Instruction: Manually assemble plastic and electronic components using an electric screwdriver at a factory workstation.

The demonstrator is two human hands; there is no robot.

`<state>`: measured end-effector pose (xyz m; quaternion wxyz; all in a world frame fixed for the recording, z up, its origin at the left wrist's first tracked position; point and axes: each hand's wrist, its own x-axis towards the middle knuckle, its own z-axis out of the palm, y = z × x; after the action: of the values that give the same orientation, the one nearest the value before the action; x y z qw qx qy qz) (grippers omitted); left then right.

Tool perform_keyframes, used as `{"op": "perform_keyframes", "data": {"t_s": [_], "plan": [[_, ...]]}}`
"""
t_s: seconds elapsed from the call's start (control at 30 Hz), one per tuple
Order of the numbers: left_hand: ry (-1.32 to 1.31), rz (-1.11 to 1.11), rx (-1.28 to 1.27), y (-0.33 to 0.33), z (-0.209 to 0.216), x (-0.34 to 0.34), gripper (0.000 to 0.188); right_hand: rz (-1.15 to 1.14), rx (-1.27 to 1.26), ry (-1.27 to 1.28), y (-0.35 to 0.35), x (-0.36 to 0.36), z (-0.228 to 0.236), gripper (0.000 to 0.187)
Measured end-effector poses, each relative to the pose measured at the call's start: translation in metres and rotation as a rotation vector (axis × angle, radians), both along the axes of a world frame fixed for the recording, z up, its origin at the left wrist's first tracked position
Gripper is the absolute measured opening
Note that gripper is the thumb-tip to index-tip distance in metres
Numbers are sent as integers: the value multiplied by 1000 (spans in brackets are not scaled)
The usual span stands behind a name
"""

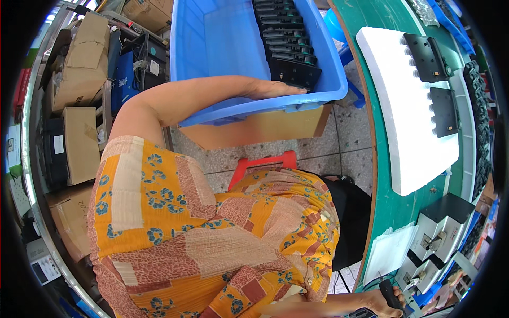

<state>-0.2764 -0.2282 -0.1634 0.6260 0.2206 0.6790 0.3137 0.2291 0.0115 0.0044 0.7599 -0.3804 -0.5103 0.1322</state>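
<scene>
My left arm reaches across to the blue plastic bin (212,53). My left hand (275,90) is at the bin's near rim, beside the last of a row of black plastic parts (294,73); the rim hides its lower fingers, so I cannot tell whether it grips anything. At the lower right, by the bench edge, my right hand (386,307) is closed around a black, rod-shaped handle (391,294). The handle's far end is not clear. On the bench, two black plates with small fittings (427,58) rest on a white foam block (408,132).
A cardboard box (260,130) supports the bin, and a red plastic stool (265,163) stands below. The green bench (382,212) carries white-and-black boxed devices (442,228) and a stack of white sheets (389,252). Cardboard boxes (82,143) fill a shelf at left.
</scene>
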Motion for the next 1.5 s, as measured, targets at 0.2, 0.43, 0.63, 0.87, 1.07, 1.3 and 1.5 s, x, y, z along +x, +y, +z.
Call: {"op": "perform_keyframes", "data": {"t_s": [0.2, 0.43, 0.63, 0.87, 1.07, 1.3, 1.5], "plan": [[-56, -56, 34, 14, -21, -7, 76, 20, -14, 0, -3, 6, 0, 39], [115, 52, 371, 16, -74, -3, 76, 18, 17, -24, -1, 3, 0, 42], [87, 0, 237, 15, -50, -9, 73, -24, 13, -57, -4, 6, -1, 41], [176, -73, 232, 4, -41, -13, 62, 180, -75, -24, 13, 47, -10, 57], [121, -98, 154, 4, -2, -11, 58, 178, -64, 6, 13, 43, -10, 57], [232, -342, 213, 4, 48, -47, 38, 241, -114, 39, 4, 43, -12, 62], [341, -137, 311, 34, 144, -18, 27, 240, -120, 67, 1, 41, -14, 60]]}}
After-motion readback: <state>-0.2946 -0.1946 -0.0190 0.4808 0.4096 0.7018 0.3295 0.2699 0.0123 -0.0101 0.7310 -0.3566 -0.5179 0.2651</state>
